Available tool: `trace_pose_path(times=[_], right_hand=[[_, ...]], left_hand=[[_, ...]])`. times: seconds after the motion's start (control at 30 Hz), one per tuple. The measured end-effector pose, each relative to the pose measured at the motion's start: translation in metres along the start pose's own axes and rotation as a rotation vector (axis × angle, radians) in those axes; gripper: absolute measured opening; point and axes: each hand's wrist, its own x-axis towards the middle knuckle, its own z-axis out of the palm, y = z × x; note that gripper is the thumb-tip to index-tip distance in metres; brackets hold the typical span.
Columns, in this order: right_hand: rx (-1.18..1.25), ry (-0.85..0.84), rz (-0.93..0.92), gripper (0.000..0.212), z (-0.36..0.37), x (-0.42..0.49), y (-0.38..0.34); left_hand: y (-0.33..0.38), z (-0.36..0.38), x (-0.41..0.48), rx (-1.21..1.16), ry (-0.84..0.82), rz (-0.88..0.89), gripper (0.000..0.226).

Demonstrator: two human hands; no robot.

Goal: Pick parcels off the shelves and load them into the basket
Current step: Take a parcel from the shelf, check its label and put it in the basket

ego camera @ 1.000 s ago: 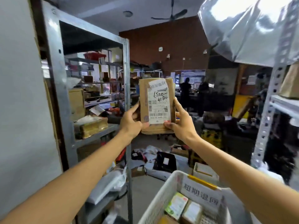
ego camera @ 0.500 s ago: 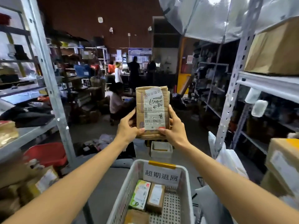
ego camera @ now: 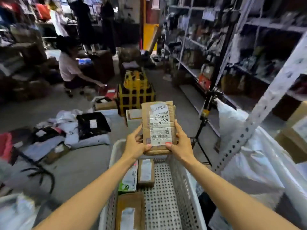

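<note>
Left hand: the left hand (ego camera: 135,144) is gripping the brown parcel's (ego camera: 157,127) lower left edge, thumb lying on its front.
Right hand: the right hand (ego camera: 181,143) is clasping the lower right edge in the same way.
Parcel: it is being held upright between both hands, white label facing the camera, just above the far end of the basket (ego camera: 187,180).
Basket contents: a green-and-white box (ego camera: 128,180) and a small brown box (ego camera: 146,173) are lying side by side along the left wall, with a larger brown parcel (ego camera: 129,211) nearer; the right half of the perforated floor is showing bare.
Right edge: a shelf upright (ego camera: 259,113) and a white bag (ego camera: 249,146) are crowding the basket's right side, with a tripod (ego camera: 204,113) just beyond.
Left side: loose packages (ego camera: 93,125) are lying scattered over the floor (ego camera: 79,163).
Ahead: yellow-taped boxes (ego camera: 135,95) are standing in the aisle.
</note>
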Motion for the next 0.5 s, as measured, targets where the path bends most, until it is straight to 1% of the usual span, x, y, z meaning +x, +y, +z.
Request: trace_pose_path(times=[0.07,0.1,0.13,0.17,0.23,0.27,0.3,0.37,0.4,0.5], right_hand=[[0.018,-0.018,0.072,0.093,0.019,-0.011,0.043],[0.034,-0.031,0.104,0.088,0.028,-0.018,0.064],[0.051,-0.044,0.137,0.083,0.037,-0.025,0.086],[0.055,-0.056,0.188,0.083,0.046,-0.032,0.108],[0.086,-0.109,0.312,0.102,0.065,-0.042,0.163],[0.095,-0.144,0.358,0.108,0.073,-0.047,0.190],[0.084,-0.170,0.400,0.108,0.078,-0.049,0.208],[0.017,-0.178,0.502,0.095,0.088,-0.047,0.241],[-0.003,-0.186,0.547,0.092,0.092,-0.044,0.256],[-0.065,-0.209,0.613,0.098,0.109,-0.032,0.294]], left_hand=[[-0.053,0.010,0.004,-0.034,-0.036,-0.134,0.091],[-0.081,0.016,0.005,-0.036,-0.042,-0.191,0.091],[-0.108,0.022,0.006,-0.029,-0.040,-0.240,0.088],[-0.133,0.027,0.006,-0.021,-0.035,-0.276,0.086],[-0.182,0.039,0.008,-0.021,-0.046,-0.346,0.084],[-0.205,0.046,0.009,-0.016,-0.065,-0.384,0.084],[-0.226,0.051,0.012,-0.017,-0.074,-0.414,0.085],[-0.261,0.063,0.018,-0.018,-0.071,-0.457,0.085],[-0.275,0.069,0.022,-0.007,-0.077,-0.463,0.084],[-0.311,0.085,0.037,0.015,-0.105,-0.474,0.083]])
